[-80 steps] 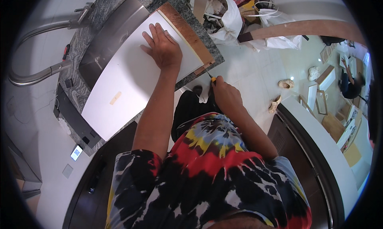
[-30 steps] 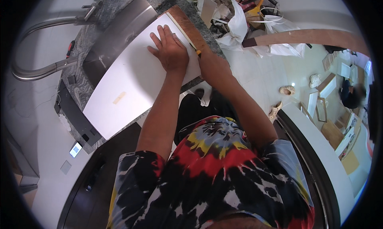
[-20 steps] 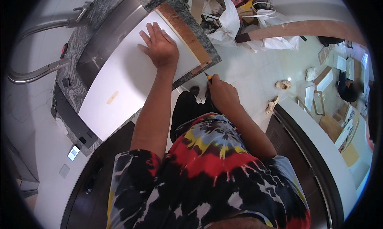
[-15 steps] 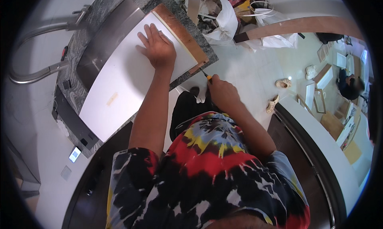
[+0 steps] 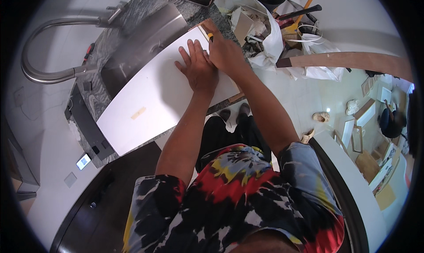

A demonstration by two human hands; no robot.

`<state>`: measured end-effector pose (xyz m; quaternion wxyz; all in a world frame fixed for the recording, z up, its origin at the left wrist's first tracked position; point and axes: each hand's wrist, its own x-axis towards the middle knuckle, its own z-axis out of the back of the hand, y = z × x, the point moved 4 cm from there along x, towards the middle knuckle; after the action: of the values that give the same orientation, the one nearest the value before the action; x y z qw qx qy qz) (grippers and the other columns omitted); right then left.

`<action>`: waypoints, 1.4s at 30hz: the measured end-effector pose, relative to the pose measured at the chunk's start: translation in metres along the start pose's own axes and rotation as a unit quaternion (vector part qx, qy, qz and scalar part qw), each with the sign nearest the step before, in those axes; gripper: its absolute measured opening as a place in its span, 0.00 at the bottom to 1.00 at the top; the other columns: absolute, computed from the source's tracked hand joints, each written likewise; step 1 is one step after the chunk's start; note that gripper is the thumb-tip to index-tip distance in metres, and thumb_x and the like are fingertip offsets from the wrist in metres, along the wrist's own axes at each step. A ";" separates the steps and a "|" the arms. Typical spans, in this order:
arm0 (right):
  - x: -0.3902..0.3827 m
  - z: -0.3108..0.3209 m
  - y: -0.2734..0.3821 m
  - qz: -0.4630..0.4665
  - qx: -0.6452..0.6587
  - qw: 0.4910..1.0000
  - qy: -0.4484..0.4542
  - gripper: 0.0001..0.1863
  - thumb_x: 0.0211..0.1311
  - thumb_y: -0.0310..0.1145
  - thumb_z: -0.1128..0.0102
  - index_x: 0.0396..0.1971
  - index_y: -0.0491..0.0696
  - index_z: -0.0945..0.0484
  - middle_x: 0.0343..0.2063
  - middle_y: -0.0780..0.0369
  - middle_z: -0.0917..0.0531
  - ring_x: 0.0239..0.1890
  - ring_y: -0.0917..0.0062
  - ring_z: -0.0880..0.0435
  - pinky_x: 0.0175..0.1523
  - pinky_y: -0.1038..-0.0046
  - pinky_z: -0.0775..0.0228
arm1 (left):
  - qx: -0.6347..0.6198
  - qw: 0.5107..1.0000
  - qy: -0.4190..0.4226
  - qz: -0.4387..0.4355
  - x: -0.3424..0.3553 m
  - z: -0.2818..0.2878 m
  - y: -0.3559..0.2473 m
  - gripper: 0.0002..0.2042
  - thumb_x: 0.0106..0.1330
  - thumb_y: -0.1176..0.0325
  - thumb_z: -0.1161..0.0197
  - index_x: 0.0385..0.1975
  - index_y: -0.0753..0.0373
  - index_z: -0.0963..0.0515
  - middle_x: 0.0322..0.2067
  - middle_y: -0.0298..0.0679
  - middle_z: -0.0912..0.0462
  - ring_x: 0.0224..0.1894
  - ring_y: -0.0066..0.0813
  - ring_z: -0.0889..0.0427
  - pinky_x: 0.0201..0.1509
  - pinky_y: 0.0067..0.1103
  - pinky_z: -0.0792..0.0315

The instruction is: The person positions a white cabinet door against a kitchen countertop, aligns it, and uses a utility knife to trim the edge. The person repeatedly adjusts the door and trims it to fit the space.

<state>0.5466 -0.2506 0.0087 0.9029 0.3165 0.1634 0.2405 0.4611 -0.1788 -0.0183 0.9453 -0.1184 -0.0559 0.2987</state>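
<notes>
A large white panel [image 5: 132, 94] with one curved edge lies across the sink and the stone counter. My left hand [image 5: 199, 72] presses flat on it, fingers spread. Beside that hand, at the panel's far right end, my right hand [image 5: 226, 54] is closed around a slim hand tool [image 5: 210, 37] with a yellow-and-black handle. The tool's working tip is hidden, so its exact kind cannot be told. A brown wooden board [image 5: 237, 97] shows along the panel's straight right edge, mostly covered by my right hand and forearm.
Left of the panel are a steel sink [image 5: 152, 39] and a curved faucet [image 5: 55, 74]. White sacks of scraps and tools [image 5: 269, 45] stand at the far right, near a brown plank [image 5: 349, 59]. A lit phone [image 5: 83, 161] lies left. Another person [image 5: 391, 120] works among wooden pieces at far right.
My right hand has carried the tool from the near corner of the panel's right edge up to its far end. My left hand stays flat on the panel. The whole view has shifted.
</notes>
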 end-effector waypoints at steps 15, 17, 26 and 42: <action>0.020 0.000 0.007 0.009 -0.041 0.998 0.050 0.15 0.61 0.33 0.46 0.39 0.36 0.22 0.34 0.47 0.15 0.39 0.56 0.13 0.43 0.59 0.21 | 0.026 0.999 0.008 -0.022 0.000 0.002 -0.002 0.27 0.73 0.60 0.54 0.70 0.60 0.42 0.73 0.41 0.47 0.75 0.51 0.56 0.71 0.59 0.61; 0.018 0.003 0.008 0.016 -0.054 0.996 0.071 0.15 0.62 0.34 0.46 0.39 0.37 0.21 0.34 0.48 0.15 0.39 0.56 0.13 0.44 0.59 0.21 | 0.020 1.000 0.002 -0.023 -0.005 0.000 -0.001 0.25 0.74 0.59 0.58 0.69 0.61 0.41 0.73 0.41 0.46 0.75 0.51 0.55 0.70 0.59 0.61; -0.070 0.017 -0.016 -0.064 0.002 0.995 0.081 0.14 0.63 0.29 0.50 0.45 0.36 0.30 0.32 0.44 0.16 0.38 0.50 0.15 0.43 0.53 0.23 | 0.029 0.999 -0.027 -0.022 -0.003 -0.005 -0.001 0.24 0.74 0.61 0.60 0.68 0.60 0.39 0.71 0.42 0.43 0.74 0.52 0.51 0.70 0.58 0.59; -0.110 0.032 -0.046 -0.044 0.004 0.999 0.019 0.15 0.69 0.39 0.50 0.37 0.39 0.30 0.26 0.43 0.19 0.32 0.46 0.18 0.41 0.49 0.28 | 0.007 0.998 -0.049 -0.032 -0.001 -0.001 -0.001 0.24 0.74 0.62 0.58 0.67 0.60 0.37 0.71 0.42 0.42 0.74 0.52 0.50 0.70 0.59 0.58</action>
<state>0.4850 -0.3572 0.0183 0.9081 0.3078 0.1958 0.2056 0.4613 -0.1801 -0.0191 0.9514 -0.0948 -0.1040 0.2739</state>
